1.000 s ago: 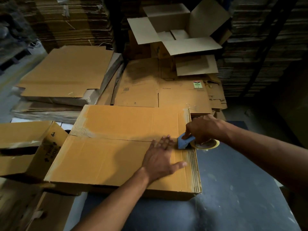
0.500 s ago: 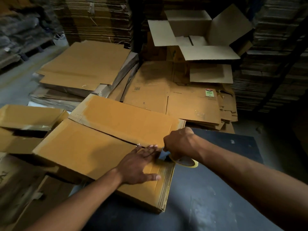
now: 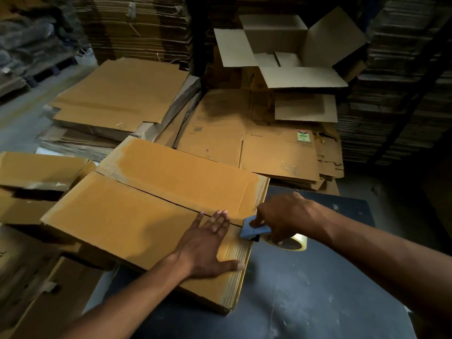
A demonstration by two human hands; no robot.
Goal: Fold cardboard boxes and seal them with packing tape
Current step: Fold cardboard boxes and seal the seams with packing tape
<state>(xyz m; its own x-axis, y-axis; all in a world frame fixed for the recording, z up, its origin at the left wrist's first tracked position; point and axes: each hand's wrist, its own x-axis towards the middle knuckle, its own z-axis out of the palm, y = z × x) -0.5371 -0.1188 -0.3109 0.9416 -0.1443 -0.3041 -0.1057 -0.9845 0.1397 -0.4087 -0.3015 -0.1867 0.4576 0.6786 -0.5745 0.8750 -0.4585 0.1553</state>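
Box: the cardboard box [image 3: 146, 211] lies with its two top flaps closed, on the left part of the dark table [image 3: 305, 289]; its right end sits on the table and its left end runs past the table's left edge.
Seam: the dark gap [image 3: 171, 200] between the flaps runs from far left to near right, ending at the box's right edge.
Left hand: the left hand [image 3: 208, 245] lies flat on the near flap, fingers straight and spread, fingertips at the seam, thumb near the right edge.
Right hand: the right hand [image 3: 286, 216] curls round the blue tape dispenser [image 3: 254, 230], which touches the box's right end at the seam.
Tape: the pale roll [image 3: 291, 243] hangs off the dispenser, just beside the box and over the table.
Open room: bare tabletop lies to the right of and nearer than the box.
Left side: another brown box [image 3: 41, 172] sits just beside the far left corner.
Behind: flattened cardboard sheets [image 3: 117, 99] and printed flat cartons [image 3: 244, 135] crowd the far edge; an open box [image 3: 281, 52] stands on top further back.
Background: tall stacks of flat cardboard [image 3: 139, 28] wall in the rear.
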